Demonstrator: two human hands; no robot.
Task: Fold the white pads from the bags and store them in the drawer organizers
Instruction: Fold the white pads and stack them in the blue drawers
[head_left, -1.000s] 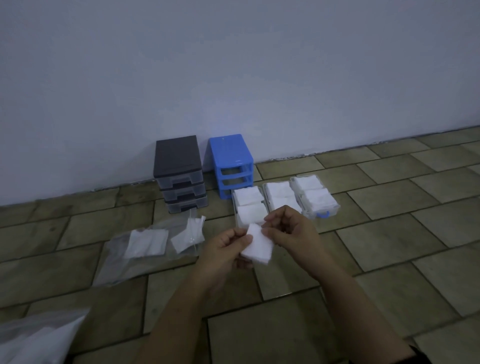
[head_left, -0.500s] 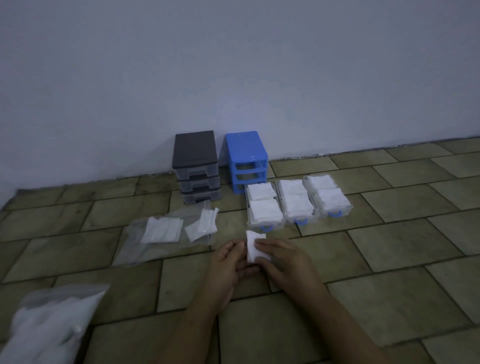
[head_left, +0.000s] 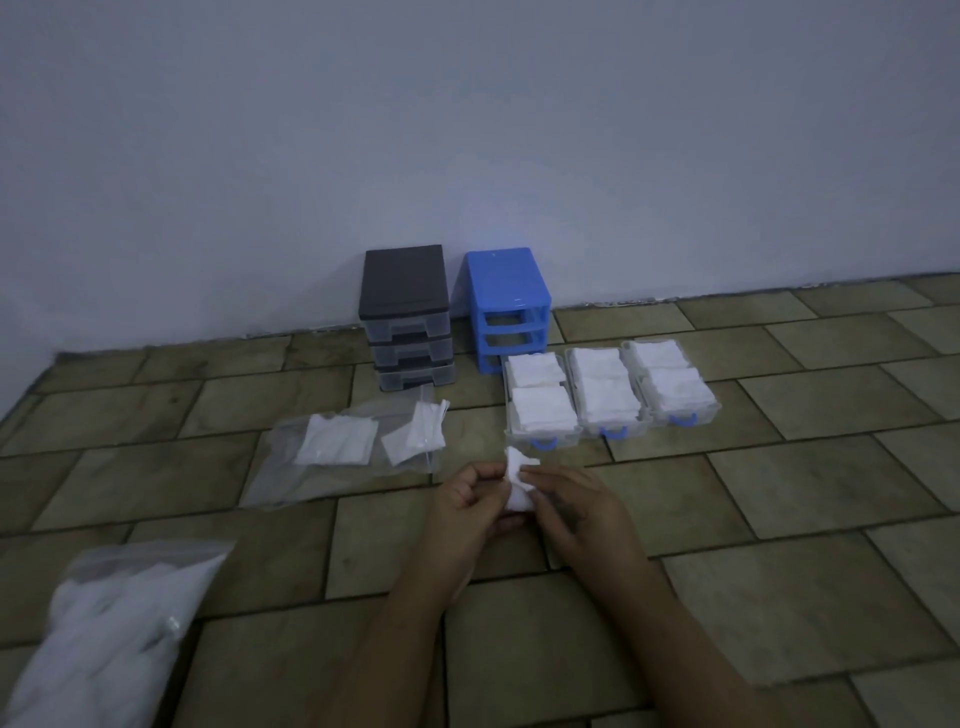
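Above tiled floor (head_left: 779, 597), left hand (head_left: 467, 506) and right hand (head_left: 576, 512) pinch white pad (head_left: 517, 480).

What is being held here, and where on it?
A white pad, pinched between both hands: left hand on its left edge, right hand on its right.

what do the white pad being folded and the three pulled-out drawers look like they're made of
White pad: soft matte fabric or cotton-like fibre, probably; it creases and bunches between both hands. Drawers: clear glossy hard plastic, since the stacked pads show through the walls; blue handles look like opaque plastic.
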